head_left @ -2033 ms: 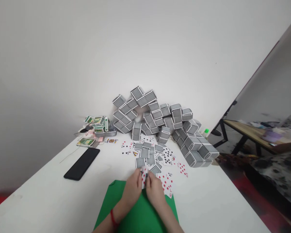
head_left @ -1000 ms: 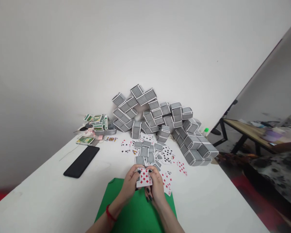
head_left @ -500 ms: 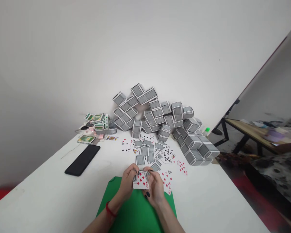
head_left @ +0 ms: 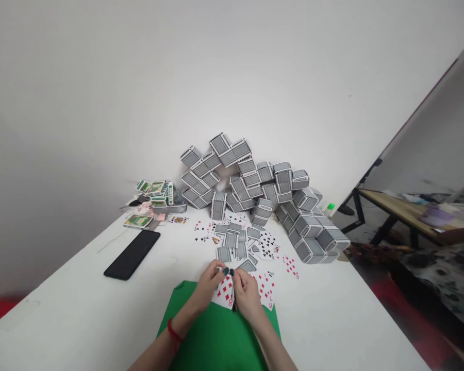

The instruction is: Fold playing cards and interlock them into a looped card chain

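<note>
Between my two hands is a playing card [head_left: 223,293] with red diamonds, tilted above the near edge of the white table. My left hand [head_left: 209,284] pinches its upper left part, and my right hand [head_left: 246,291] pinches at its right edge, the fingertips of both hands nearly touching. Beneath my wrists lies a green cloth [head_left: 216,337]. Just right of my right hand are loose diamond cards [head_left: 266,288]. Grey-backed folded pieces and cards [head_left: 231,240] lie scattered beyond my hands.
Stacked grey card blocks [head_left: 309,225] stand along the wall, from the middle to the right. A black phone [head_left: 132,254] lies at the left, with green card packs [head_left: 156,188] behind it. A green-capped bottle [head_left: 330,207] stands behind the blocks at right.
The diamond card has turned to a slant and is now more covered by my fingers. My right hand has rolled over, its back now showing, and its fingertips have come close to my left ones.
</note>
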Demonstrator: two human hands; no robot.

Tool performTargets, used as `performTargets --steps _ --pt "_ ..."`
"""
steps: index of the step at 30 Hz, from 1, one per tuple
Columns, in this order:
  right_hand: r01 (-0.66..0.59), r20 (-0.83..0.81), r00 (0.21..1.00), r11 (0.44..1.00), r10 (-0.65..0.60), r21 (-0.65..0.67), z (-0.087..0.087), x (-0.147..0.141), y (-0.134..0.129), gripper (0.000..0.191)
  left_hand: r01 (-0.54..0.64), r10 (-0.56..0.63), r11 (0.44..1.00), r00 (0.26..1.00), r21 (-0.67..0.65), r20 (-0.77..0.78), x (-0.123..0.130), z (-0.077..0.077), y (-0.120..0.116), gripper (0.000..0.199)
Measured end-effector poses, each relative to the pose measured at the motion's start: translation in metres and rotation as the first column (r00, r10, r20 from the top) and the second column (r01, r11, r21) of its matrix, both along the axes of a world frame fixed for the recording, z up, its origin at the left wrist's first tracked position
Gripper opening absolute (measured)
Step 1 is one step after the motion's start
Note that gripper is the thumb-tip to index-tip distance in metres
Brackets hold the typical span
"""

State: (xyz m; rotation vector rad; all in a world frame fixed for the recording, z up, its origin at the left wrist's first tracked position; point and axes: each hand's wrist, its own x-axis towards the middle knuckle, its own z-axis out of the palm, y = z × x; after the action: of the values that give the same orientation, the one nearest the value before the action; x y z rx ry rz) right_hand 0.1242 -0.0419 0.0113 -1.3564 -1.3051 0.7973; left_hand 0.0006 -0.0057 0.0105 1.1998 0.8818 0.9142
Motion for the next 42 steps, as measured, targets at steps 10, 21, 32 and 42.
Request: performTargets --steps 10,21,32,42 --pt "0.002 0.19 0.981 0.995 -0.021 0.1 0.003 -0.005 -0.007 0.028 0.001 0.002 0.998 0.999 0.068 -0.046 0.002 0.007 -0.004 0.03" --pt "-0.184 0.074 0.98 0.983 0.183 0.009 -0.005 -0.002 -0.008 0.028 0.043 -0.04 0.999 0.993 0.022 -0.111 -0.01 0.009 0.005 0.035" --pt "0.04 -0.25 0.967 0.998 -0.049 -0.042 -0.013 0.004 0.008 0.033 -0.06 0.049 0.992 0.994 -0.111 -0.095 -0.007 -0.003 0.017 0.035" --pt "-0.17 -0.411 0.907 0.974 0.097 -0.146 -0.003 0.018 0.01 0.035 -0.073 0.066 0.995 0.994 -0.071 -0.092 -0.01 -0.004 0.018 0.03"
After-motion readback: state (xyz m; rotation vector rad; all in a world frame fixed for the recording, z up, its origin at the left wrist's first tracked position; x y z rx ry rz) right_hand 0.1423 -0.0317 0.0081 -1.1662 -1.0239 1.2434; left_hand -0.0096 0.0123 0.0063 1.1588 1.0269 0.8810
